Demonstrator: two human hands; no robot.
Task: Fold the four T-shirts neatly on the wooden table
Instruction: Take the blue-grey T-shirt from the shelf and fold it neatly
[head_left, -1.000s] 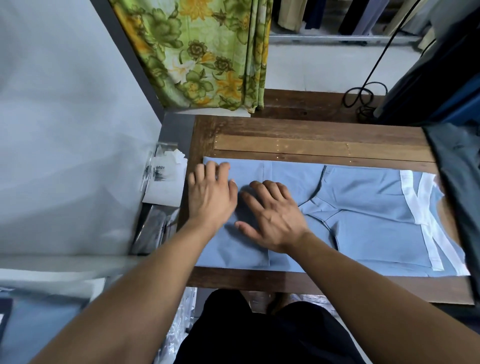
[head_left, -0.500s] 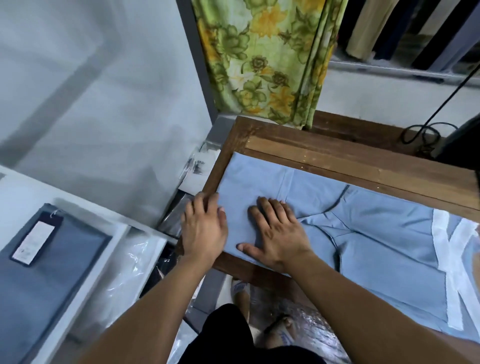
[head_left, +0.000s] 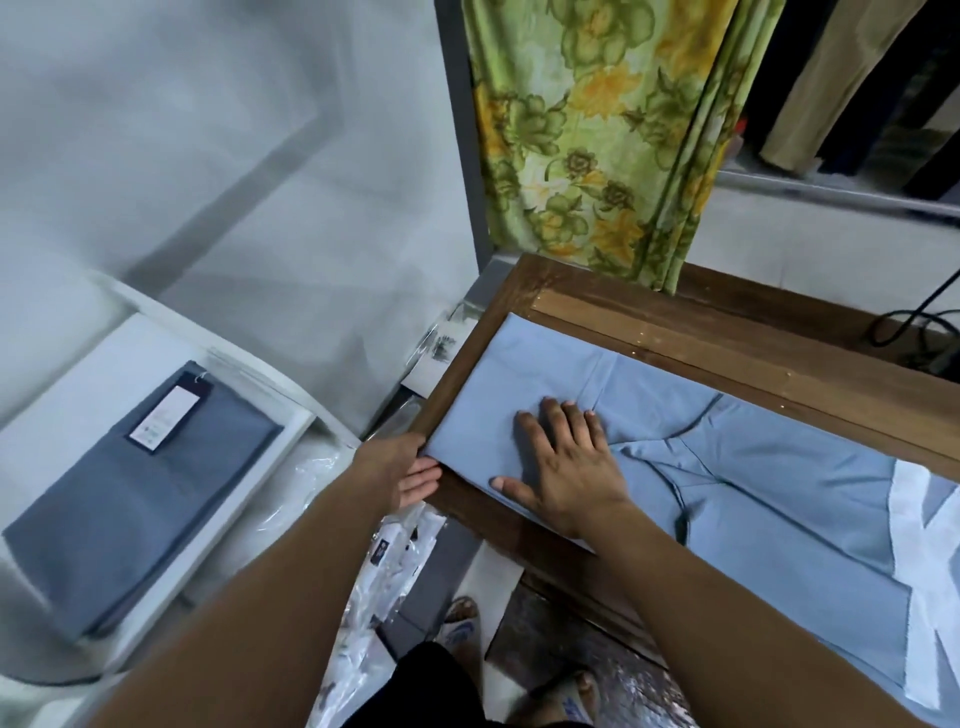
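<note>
The pale blue T-shirt (head_left: 753, 493) lay flat along the wooden table (head_left: 727, 353), running from the frame's centre toward four o'clock. It looked light, soft and limp, likely to slide on the wood and sag if lifted by one point, so the hem at its eight o'clock corner seemed the sensible hold. The right hand (head_left: 566, 462) pressed flat on the cloth, fingers straight and spread, holding nothing. The left hand (head_left: 405, 467) sat at that corner, fingers hidden beneath the hem; whether it pinched could not be told.
</note>
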